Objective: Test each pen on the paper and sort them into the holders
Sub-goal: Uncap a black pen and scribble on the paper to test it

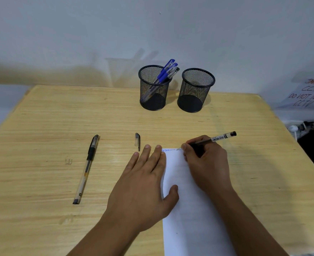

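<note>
Lying on the pale wooden tabletop, well left of the hands, is a capped clear-barrelled gel pen with a black grip, its cap end pointing away from the person. A loose black-and-clear pen cap rests just beyond the left hand's fingertips, apart from them. The left hand lies flat with fingers extended and close together, its thumb and palm edge pressing the left margin of the white paper sheet. The right hand pinches an uncapped black-ended pen, tip touching the sheet's top edge beside a short line of writing.

Two black wire-mesh cylindrical holders stand at the far side, near each other. The left holder contains three pens: two blue-capped, one black-capped, leaning right. The right holder shows only its dark base.
</note>
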